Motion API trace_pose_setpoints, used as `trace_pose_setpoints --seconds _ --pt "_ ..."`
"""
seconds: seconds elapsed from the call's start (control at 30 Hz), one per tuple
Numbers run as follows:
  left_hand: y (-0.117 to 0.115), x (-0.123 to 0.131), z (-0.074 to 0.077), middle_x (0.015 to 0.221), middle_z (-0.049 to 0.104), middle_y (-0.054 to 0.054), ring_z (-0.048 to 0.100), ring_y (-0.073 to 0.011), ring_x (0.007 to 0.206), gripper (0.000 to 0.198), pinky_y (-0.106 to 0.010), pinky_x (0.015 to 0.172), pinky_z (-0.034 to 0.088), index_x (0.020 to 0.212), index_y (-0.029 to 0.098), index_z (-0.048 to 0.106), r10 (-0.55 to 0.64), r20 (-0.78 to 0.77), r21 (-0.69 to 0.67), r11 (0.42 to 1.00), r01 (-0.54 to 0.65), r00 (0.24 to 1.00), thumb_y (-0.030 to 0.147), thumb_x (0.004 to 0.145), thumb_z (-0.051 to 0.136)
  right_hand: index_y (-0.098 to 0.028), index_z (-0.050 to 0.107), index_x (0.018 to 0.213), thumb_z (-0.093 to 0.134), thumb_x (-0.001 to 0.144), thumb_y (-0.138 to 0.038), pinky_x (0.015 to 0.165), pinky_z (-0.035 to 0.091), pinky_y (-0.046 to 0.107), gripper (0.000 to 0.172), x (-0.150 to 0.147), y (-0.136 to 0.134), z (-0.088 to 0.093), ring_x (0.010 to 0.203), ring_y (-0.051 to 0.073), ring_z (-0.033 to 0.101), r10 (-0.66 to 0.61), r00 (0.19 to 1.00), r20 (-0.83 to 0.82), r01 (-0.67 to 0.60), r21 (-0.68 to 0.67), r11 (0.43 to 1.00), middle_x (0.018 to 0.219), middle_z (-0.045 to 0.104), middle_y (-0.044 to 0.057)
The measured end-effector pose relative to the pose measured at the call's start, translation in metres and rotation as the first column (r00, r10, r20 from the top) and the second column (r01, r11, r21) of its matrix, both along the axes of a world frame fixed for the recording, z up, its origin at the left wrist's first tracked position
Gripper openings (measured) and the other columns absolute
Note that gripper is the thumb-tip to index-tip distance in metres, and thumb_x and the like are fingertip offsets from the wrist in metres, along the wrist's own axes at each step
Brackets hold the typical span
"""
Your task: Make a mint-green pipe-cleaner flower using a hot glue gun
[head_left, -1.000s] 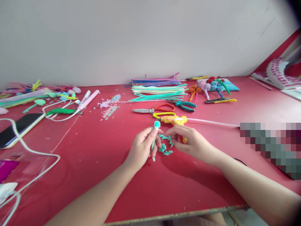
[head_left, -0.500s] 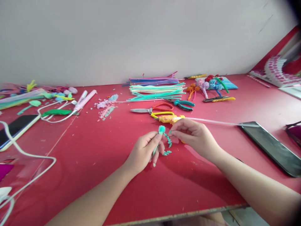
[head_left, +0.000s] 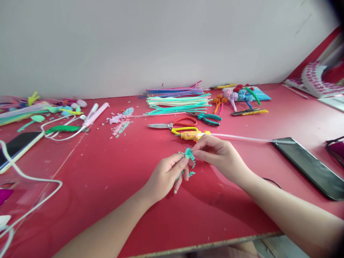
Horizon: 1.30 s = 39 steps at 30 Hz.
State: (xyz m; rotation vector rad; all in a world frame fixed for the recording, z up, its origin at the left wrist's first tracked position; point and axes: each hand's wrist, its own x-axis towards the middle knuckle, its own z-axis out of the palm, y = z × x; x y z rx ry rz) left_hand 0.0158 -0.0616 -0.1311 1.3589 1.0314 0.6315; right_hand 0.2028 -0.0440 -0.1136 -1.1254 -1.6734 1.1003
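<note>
My left hand pinches a small teal pipe-cleaner flower between thumb and forefinger, with its other fingers curled below. My right hand is closed at the flower's right side, thumb and forefinger pinching the end of a jagged teal pipe-cleaner strip. Part of that teal strip hangs below the flower, near my left fingertips. The fingers partly hide where strip and flower meet. Just beyond my right hand lies a yellow glue gun with a long clear glue stick out of its back.
Behind the glue gun lie scissors and teal-handled pliers. Bundled pipe cleaners lie near the wall, finished flowers to their right. Fluffy scraps sit left of centre. A phone is at right; a white cable runs at left.
My right hand has moved slightly left, bringing the strip from beside the flower against it. The flower's head now looks wider and more ragged. My left hand stays nearly in place.
</note>
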Motion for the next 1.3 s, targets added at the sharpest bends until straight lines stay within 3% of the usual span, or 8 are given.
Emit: trace_pose_setpoints --seconds 0.17,0.53,0.6,0.73,0.8,0.93,1.07,1.3 --pt "-0.0003 0.0000 0.0018 0.067 0.057 0.004 0.041 -0.0037 0.034 0.032 -0.020 0.037 0.032 0.079 0.017 0.049 -0.015 0.014 0.003 1.000 0.015 1.000 0.044 0.093 0.039 -0.019 0.065 0.077 0.061 0.081 -0.024 0.062 0.044 0.026 0.008 -0.0014 -0.0011 -0.0001 0.070 0.013 0.055 -0.020 0.999 0.035 0.019 0.036 0.999 0.076 0.060 0.001" --pt "-0.0014 0.0004 0.0053 0.064 0.056 0.004 0.037 -0.0032 0.034 0.034 -0.019 0.037 0.031 0.074 0.017 0.048 -0.020 -0.011 0.021 1.000 0.020 1.000 0.044 0.093 0.039 -0.019 0.061 0.078 0.058 0.083 -0.014 0.060 0.044 0.024 0.008 -0.0017 -0.0033 -0.0042 0.068 0.012 0.053 -0.047 0.987 0.156 0.004 0.268 0.964 0.077 0.057 0.001" --pt "-0.0015 0.0006 0.0058 0.063 0.055 0.004 0.037 -0.0032 0.034 0.033 -0.019 0.037 0.031 0.075 0.017 0.050 -0.013 -0.015 0.029 0.999 0.013 1.000 0.043 0.093 0.039 -0.019 0.060 0.082 0.057 0.084 -0.013 0.062 0.046 0.025 0.007 -0.0013 -0.0043 -0.0056 0.068 0.012 0.053 -0.072 0.977 0.201 -0.007 0.367 0.930 0.080 0.057 0.002" --pt "-0.0016 0.0013 0.0063 0.059 0.053 0.005 0.036 -0.0032 0.033 0.031 -0.019 0.036 0.028 0.079 0.017 0.053 0.011 -0.034 0.040 0.999 -0.010 0.999 0.040 0.094 0.038 -0.020 0.060 0.094 0.055 0.084 -0.012 0.067 0.048 0.029 0.013 -0.0002 -0.0063 -0.0076 0.076 0.015 0.056 -0.128 0.949 0.288 -0.082 0.619 0.781 0.087 0.058 0.006" --pt "-0.0016 0.0015 0.0055 0.058 0.052 0.006 0.036 -0.0032 0.032 0.031 -0.019 0.036 0.027 0.078 0.017 0.053 0.014 -0.043 0.038 0.999 -0.012 0.999 0.039 0.093 0.039 -0.020 0.059 0.096 0.054 0.085 -0.012 0.069 0.049 0.029 0.015 0.0001 -0.0069 -0.0081 0.078 0.016 0.057 -0.169 0.926 0.337 -0.112 0.674 0.730 0.087 0.059 0.007" --pt "-0.0016 0.0015 0.0027 0.058 0.053 0.006 0.036 -0.0032 0.032 0.031 -0.019 0.036 0.028 0.077 0.017 0.052 0.014 -0.051 0.042 0.999 -0.012 0.999 0.040 0.093 0.040 -0.019 0.060 0.090 0.051 0.086 -0.012 0.066 0.047 0.029 0.011 -0.0010 -0.0071 -0.0086 0.072 0.016 0.057 -0.227 0.881 0.415 -0.152 0.703 0.695 0.082 0.060 0.006" --pt "-0.0020 0.0013 0.0020 0.058 0.052 0.006 0.037 -0.0035 0.032 0.030 -0.018 0.036 0.029 0.079 0.017 0.053 0.017 -0.054 0.045 0.999 -0.015 0.998 0.041 0.093 0.040 -0.019 0.058 0.087 0.049 0.087 -0.012 0.063 0.045 0.028 0.011 -0.0027 -0.0077 -0.0077 0.069 0.015 0.055 -0.192 0.895 0.403 -0.148 0.675 0.723 0.081 0.058 0.006" --pt "-0.0012 0.0010 0.0042 0.062 0.055 0.004 0.040 -0.0034 0.035 0.031 -0.018 0.037 0.030 0.084 0.017 0.056 0.045 -0.022 0.071 0.997 -0.043 0.999 0.042 0.093 0.041 -0.021 0.043 0.076 0.040 0.088 -0.013 0.064 0.042 0.028 0.015 0.0035 -0.0008 -0.0043 0.067 0.014 0.048 -0.163 0.985 0.060 0.125 0.405 0.906 0.075 0.049 0.001"
